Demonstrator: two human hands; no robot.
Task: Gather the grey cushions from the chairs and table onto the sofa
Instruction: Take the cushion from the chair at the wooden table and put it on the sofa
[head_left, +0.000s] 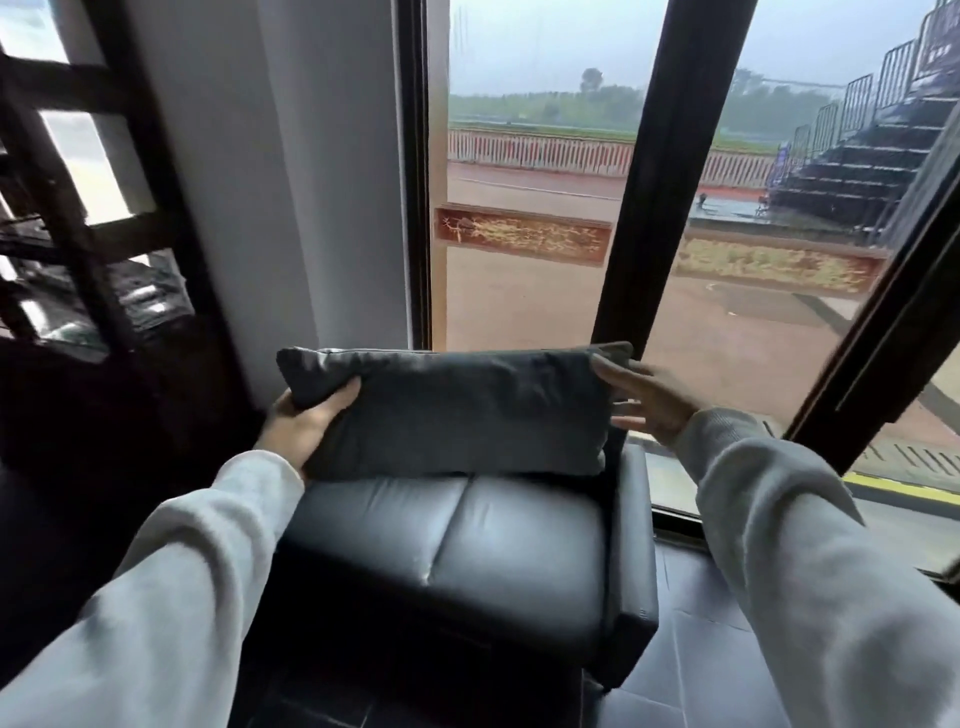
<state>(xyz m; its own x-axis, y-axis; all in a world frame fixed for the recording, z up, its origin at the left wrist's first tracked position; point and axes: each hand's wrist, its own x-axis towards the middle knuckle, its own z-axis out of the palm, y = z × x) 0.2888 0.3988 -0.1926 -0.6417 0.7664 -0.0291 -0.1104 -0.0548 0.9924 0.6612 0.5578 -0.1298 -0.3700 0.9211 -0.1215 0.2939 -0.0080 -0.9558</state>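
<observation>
A grey cushion (447, 410) stands upright on its long edge at the back of a dark leather seat (441, 551). My left hand (301, 421) grips the cushion's left end, thumb over the front face. My right hand (649, 400) is at the cushion's right end with fingers spread apart, fingertips touching or just off its upper right corner; it is blurred. Both arms wear light grey sleeves.
Behind the seat is a tall window (530, 171) with dark frames, looking out on a wet reddish yard and stairs. A white wall column (291, 182) stands at left, beside a dark wooden lattice (67, 208). Dark tiled floor (696, 649) lies right of the seat.
</observation>
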